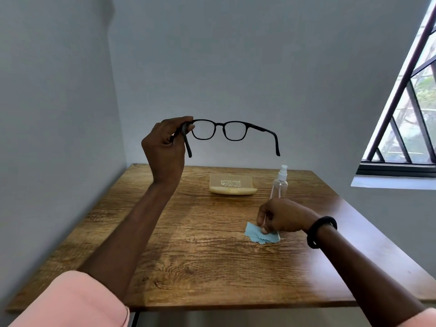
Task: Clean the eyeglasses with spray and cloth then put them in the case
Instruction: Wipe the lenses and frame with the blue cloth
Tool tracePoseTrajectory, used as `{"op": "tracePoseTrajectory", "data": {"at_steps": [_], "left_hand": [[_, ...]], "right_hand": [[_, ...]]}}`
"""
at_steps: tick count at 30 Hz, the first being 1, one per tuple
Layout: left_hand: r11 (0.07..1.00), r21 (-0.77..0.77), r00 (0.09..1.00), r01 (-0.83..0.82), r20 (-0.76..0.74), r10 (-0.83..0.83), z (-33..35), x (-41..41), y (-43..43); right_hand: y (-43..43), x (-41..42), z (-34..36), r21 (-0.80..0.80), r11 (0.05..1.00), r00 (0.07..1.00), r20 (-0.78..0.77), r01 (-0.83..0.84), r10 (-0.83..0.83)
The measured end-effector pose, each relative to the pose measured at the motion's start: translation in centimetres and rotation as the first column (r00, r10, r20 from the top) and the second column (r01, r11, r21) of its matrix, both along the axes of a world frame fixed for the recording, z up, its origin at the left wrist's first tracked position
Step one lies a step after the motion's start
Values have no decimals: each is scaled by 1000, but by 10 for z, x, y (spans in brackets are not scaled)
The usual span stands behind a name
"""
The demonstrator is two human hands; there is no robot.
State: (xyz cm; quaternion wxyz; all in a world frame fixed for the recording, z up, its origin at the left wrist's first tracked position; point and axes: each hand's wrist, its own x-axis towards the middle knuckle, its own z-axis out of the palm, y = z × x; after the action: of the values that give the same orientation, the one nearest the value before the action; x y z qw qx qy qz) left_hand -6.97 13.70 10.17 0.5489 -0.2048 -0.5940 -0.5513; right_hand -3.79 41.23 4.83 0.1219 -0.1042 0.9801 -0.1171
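left hand (pixel 165 142) fingers pinching eyeglasses (pixel 226 131) by the hinge, lenses kept clear of fingertips | right hand (pixel 280 218) fingers pinching the cloth (pixel 256 236) off the table (pixel 188 256) | spray bottle (pixel 279 182) just behind knuckles, case (pixel 232 184) further back

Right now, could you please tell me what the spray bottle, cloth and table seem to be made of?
Spray bottle: probably clear plastic, see-through body, white nozzle. Cloth: thin light-blue fabric, likely microfibre, zigzag-cut edges. Table: wood or wood-look laminate; brown grain, slight sheen.
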Motion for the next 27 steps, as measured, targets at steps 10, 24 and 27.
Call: {"op": "tracePoseTrajectory", "data": {"at_steps": [10,24,27], "left_hand": [[999,14,999,42,8,-42,-1,-4,3],[999,29,999,39,25,-40,0,-8,2],[999,30,999,43,23,-44,0,-8,4]], "right_hand": [[-9,4,6,101,992,997,15,-74,73],[-10,14,26,-418,908,991,-132,-30,-28],[-17,19,33,-482,876,976,-202,-31,-77]]}}
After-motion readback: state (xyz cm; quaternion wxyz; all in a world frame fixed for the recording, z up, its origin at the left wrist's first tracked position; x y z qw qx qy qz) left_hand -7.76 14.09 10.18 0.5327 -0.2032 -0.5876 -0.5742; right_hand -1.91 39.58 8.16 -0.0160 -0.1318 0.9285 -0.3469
